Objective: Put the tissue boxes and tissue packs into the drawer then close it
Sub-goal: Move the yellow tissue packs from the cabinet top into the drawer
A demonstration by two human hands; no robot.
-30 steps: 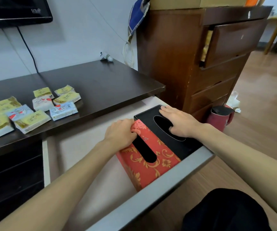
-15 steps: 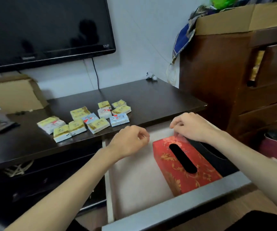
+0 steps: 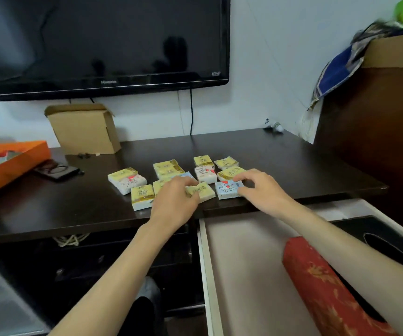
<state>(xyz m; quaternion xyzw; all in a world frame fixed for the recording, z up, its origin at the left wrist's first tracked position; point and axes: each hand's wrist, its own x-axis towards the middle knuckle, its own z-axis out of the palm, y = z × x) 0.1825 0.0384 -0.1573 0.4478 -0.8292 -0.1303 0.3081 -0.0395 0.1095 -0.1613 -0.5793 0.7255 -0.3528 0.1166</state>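
Observation:
Several small tissue packs lie on the dark TV stand [image 3: 292,166]. My left hand [image 3: 175,200] rests over them, fingers curled on a yellow pack [image 3: 204,191]. My right hand [image 3: 260,190] touches a blue-and-white pack [image 3: 227,189], thumb and fingers around its right side. Both packs still lie on the stand. Below, the open white drawer [image 3: 244,263] holds a red patterned tissue box [image 3: 326,292] and a black tissue box [image 3: 389,241] side by side, partly hidden by my right forearm.
A TV [image 3: 98,44] hangs on the wall above. A cardboard box [image 3: 84,128], an orange box [image 3: 8,161] and a dark phone [image 3: 57,170] sit on the stand's left. A brown chest of drawers [image 3: 377,129] stands at the right.
Both hands left the tissue boxes in the drawer and reached up and forward onto the packs on the stand. The view has swung up and to the left.

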